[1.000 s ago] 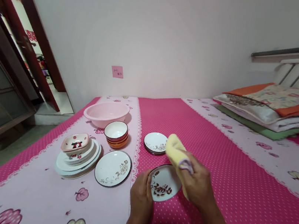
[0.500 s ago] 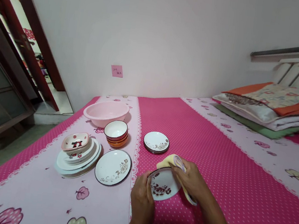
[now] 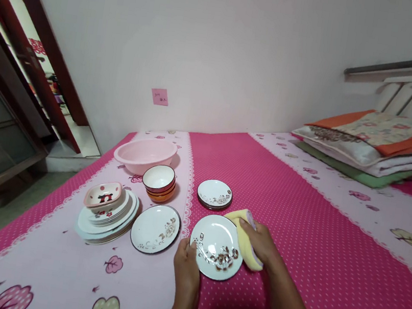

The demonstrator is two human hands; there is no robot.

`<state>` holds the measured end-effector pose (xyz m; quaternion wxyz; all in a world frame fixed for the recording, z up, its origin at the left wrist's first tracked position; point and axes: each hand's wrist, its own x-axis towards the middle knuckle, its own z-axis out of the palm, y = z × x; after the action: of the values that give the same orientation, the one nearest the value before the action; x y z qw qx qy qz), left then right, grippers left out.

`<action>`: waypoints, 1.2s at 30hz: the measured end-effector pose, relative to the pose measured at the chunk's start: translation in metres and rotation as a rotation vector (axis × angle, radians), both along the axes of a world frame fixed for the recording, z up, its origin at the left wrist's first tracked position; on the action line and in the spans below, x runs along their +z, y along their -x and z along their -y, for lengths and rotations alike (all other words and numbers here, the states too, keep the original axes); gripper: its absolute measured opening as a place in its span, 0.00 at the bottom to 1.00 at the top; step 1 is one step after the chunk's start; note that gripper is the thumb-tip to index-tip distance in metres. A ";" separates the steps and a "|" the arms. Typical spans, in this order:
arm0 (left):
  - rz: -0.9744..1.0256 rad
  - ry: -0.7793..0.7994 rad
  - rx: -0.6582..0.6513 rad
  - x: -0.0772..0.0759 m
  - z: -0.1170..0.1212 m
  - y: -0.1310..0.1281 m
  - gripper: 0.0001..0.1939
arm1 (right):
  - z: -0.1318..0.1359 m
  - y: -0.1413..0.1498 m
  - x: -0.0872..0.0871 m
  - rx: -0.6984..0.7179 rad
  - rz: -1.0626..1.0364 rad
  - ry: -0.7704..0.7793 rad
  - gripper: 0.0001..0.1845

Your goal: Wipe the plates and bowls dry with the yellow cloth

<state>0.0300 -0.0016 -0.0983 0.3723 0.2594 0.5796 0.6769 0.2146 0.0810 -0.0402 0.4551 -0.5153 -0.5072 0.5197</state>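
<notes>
A white plate with a dark rim and brown flowers faces up in front of me, tipped toward the camera. My left hand grips its left edge, thumb on the upper face. At the right edge, my right hand is closed on a yellow cloth with a purplish border, which touches the rim. Just beyond lies a short stack of matching small plates. A similar plate rests by itself to the left.
Farther left stand a stack of plates topped by a rectangular dish, stacked bowls and a pink basin. Folded bedding lies at the far right of the pink patterned bedspread. A white wall rises behind.
The held plate has turned from a steep tilt to face more upward. The cloth has shifted to its right side, and my left hand has slid slightly left.
</notes>
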 end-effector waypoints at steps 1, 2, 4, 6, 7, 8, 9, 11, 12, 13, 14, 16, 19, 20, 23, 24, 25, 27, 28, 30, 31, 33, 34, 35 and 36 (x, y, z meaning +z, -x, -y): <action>0.018 0.005 0.001 0.000 0.000 0.001 0.21 | 0.001 0.001 0.000 0.011 -0.024 0.017 0.29; 0.031 0.011 0.002 0.000 -0.001 0.003 0.22 | 0.001 0.002 -0.001 0.023 -0.048 0.033 0.30; 0.042 0.022 0.011 0.002 -0.002 0.006 0.25 | 0.002 0.006 -0.002 0.036 -0.090 0.064 0.31; 0.042 0.022 0.013 0.004 -0.002 0.007 0.27 | 0.004 0.011 -0.003 0.033 -0.123 0.091 0.30; 0.041 0.017 0.012 0.006 -0.002 0.008 0.29 | 0.004 0.012 -0.004 0.030 -0.137 0.104 0.30; 0.041 0.011 0.010 0.007 -0.001 0.007 0.30 | 0.005 0.013 -0.004 0.028 -0.150 0.116 0.29; 0.042 0.007 0.010 0.009 -0.001 0.007 0.31 | 0.006 0.014 -0.004 0.030 -0.164 0.128 0.29; 0.047 0.002 0.011 0.011 0.000 0.006 0.33 | 0.008 0.017 -0.002 0.040 -0.186 0.150 0.29; 0.049 -0.001 0.011 0.012 0.000 0.005 0.33 | 0.010 0.019 -0.001 0.046 -0.200 0.158 0.29; 0.052 -0.007 0.010 0.013 0.000 0.004 0.32 | 0.011 0.021 0.000 0.052 -0.221 0.161 0.29; 0.057 -0.018 0.012 0.013 0.000 0.003 0.31 | 0.013 0.025 0.001 0.056 -0.250 0.162 0.30; 0.084 -0.051 0.020 0.015 0.000 0.002 0.28 | 0.016 0.033 0.001 0.062 -0.326 0.153 0.31; 0.144 -0.103 0.050 0.017 0.000 0.000 0.24 | 0.020 0.047 -0.001 0.076 -0.442 0.137 0.32; 0.159 -0.112 0.061 0.018 -0.001 0.000 0.24 | 0.021 0.051 -0.002 0.084 -0.475 0.140 0.31; 0.178 -0.136 0.085 0.020 -0.001 0.000 0.23 | 0.024 0.059 -0.006 0.122 -0.553 0.189 0.31; 0.177 -0.145 0.090 0.021 -0.001 0.000 0.23 | 0.025 0.062 -0.006 0.136 -0.571 0.214 0.31; 0.173 -0.149 0.094 0.021 0.000 0.001 0.23 | 0.026 0.064 -0.007 0.151 -0.587 0.235 0.31; 0.161 -0.131 0.107 0.021 0.000 0.004 0.24 | 0.029 0.066 -0.007 0.179 -0.611 0.262 0.30; 0.156 -0.113 0.113 0.021 0.000 0.006 0.25 | 0.030 0.066 -0.006 0.196 -0.619 0.268 0.29; 0.184 -0.100 0.131 0.021 0.000 0.010 0.25 | 0.032 0.061 -0.003 0.248 -0.617 0.275 0.26; 0.220 -0.114 0.143 0.022 0.000 0.012 0.24 | 0.032 0.057 -0.001 0.280 -0.610 0.282 0.24; 0.326 -0.166 0.167 0.025 0.000 0.015 0.22 | 0.032 0.043 0.004 0.326 -0.606 0.304 0.21; 0.380 -0.194 0.178 0.027 0.000 0.017 0.21 | 0.030 0.035 0.006 0.322 -0.619 0.314 0.21; 0.423 -0.217 0.187 0.029 0.000 0.018 0.20 | 0.028 0.027 0.008 0.293 -0.645 0.322 0.22; 0.449 -0.238 0.194 0.032 0.001 0.019 0.19 | 0.025 0.020 0.009 0.242 -0.683 0.322 0.23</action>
<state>0.0112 -0.0023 -0.0665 0.3918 0.0879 0.4211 0.8133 0.1949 0.0559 -0.0307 0.4464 -0.3143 -0.2956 0.7839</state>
